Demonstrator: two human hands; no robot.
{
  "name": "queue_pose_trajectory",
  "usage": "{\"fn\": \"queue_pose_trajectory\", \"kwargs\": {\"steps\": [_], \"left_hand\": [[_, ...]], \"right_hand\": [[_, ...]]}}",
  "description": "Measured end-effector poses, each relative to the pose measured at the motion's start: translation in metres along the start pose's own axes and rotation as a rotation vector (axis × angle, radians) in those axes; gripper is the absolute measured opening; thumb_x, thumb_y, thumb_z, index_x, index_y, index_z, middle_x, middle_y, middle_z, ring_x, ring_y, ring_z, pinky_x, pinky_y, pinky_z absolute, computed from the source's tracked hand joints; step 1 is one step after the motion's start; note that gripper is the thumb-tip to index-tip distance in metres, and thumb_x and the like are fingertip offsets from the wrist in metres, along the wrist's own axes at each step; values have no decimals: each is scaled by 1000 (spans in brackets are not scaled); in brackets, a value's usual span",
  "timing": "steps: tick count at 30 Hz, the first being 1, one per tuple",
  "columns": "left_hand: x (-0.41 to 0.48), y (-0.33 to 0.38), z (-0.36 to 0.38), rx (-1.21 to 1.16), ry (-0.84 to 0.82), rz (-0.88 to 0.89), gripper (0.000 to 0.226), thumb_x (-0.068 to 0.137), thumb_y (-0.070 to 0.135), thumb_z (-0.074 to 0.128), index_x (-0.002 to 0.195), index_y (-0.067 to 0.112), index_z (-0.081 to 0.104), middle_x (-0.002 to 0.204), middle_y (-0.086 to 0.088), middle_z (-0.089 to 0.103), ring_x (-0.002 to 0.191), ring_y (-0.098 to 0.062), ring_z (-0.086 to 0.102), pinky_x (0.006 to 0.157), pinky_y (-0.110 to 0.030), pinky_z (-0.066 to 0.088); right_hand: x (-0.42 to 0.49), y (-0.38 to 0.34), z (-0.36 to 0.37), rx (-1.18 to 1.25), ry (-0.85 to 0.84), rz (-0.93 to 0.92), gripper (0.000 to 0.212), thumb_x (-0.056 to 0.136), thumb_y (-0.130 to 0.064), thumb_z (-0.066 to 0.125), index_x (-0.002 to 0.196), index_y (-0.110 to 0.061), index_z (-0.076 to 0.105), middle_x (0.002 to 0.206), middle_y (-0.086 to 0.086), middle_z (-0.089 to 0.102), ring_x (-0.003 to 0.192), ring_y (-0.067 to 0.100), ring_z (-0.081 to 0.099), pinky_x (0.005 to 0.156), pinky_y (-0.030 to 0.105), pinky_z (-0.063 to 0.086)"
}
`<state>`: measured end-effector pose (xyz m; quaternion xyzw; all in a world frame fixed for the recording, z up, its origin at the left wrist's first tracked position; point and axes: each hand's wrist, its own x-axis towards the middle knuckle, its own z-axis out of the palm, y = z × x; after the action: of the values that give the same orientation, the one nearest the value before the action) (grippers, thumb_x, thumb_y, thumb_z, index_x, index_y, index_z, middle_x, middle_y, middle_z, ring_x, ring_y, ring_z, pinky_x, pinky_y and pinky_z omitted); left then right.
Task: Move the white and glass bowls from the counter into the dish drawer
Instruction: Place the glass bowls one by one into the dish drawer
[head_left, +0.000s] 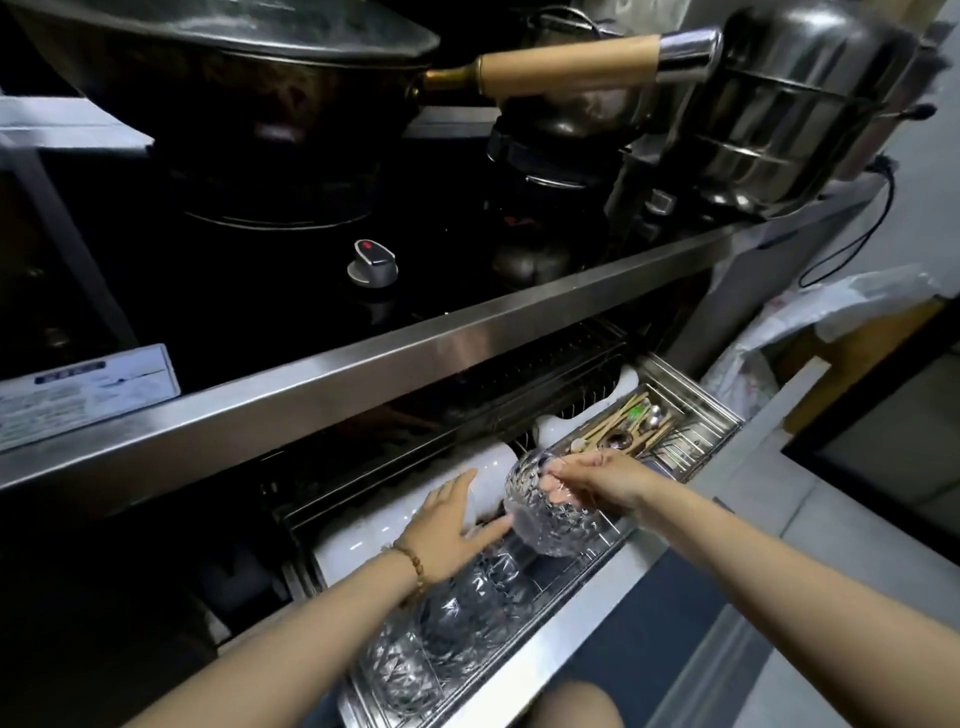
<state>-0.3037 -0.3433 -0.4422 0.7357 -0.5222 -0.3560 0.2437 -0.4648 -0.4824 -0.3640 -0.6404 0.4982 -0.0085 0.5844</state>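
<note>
One glass bowl (550, 519), cut-pattern, tipped on its side above the middle of the open dish drawer (524, 657), gripped at the rim by the right hand (597, 480), thumb outside and fingers curled inside. The left hand (447, 530) lies flat, fingers straight and spread, on the white bowls (358, 538) racked along the drawer's back edge, thumb beside the held bowl. Further cut-glass bowls (457, 618) stand racked along the front edge; a cutlery tray (691, 415) fills the right end.

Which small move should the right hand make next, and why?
Probably lower the glass bowl into the dish drawer: the right hand holds it tilted just above, at the end of the row of glass bowls standing there.
</note>
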Motion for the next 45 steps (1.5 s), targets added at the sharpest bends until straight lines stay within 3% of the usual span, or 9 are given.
{"fn": "queue_pose_trajectory", "kwargs": {"steps": [3,11,15,26,34,37,39,43,45], "left_hand": [[2,-29,13,331,26,46,92,80,74,36,149,26,1,159,1,1,146,-19,0,117,-38,-1],[4,-65,33,554,31,34,99,72,84,10,149,24,-5,158,4,-12,143,-17,-19,111,-46,-22],[2,-68,36,547,56,44,106,63,87,-2,149,25,-5,157,6,-13,142,-15,-21,112,-47,-21],[5,-74,41,537,79,55,101,66,88,1,149,30,-1,156,8,-16,134,-10,-30,111,-47,-23],[4,-74,41,527,75,69,96,64,88,-3,147,39,1,155,10,-19,134,-12,-32,110,-48,-25],[5,-75,41,528,70,63,96,65,88,-3,147,39,1,155,9,-18,134,-12,-32,111,-49,-24],[5,-75,41,531,61,59,97,65,88,-2,148,38,0,155,9,-17,135,-12,-31,111,-49,-23],[4,-69,37,502,34,42,98,66,88,3,148,34,-2,158,7,-10,140,-13,-22,114,-49,-18],[2,-63,31,482,13,25,96,71,85,10,149,31,-1,159,5,-6,144,-15,-15,115,-47,-14]], "right_hand": [[24,9,6,-40,21,121,15,89,-28,61,87,-15,67,71,3,64,53,10,56,40,17,44],[73,29,21,-27,-82,295,34,87,-25,63,107,3,64,79,6,58,59,12,48,50,22,42],[90,34,25,-50,-192,366,20,93,-23,56,84,-6,61,77,4,57,63,12,48,58,23,41],[93,38,43,-137,-377,464,26,99,-24,45,83,-14,61,83,0,61,72,10,53,67,25,46],[88,31,44,-217,-418,484,23,100,-22,41,92,-6,56,83,4,59,71,12,54,72,29,49],[85,31,43,-318,-388,441,29,100,-24,43,115,-1,52,103,16,59,92,27,56,96,40,46],[83,30,42,-347,-358,387,29,97,-24,49,116,-3,52,111,21,56,98,32,52,103,44,42],[80,29,42,-453,-323,290,18,94,-24,55,95,-7,58,102,17,56,76,20,54,79,33,48],[77,25,41,-474,-264,232,15,94,-21,54,90,-7,60,101,15,59,74,18,56,81,35,51]]}}
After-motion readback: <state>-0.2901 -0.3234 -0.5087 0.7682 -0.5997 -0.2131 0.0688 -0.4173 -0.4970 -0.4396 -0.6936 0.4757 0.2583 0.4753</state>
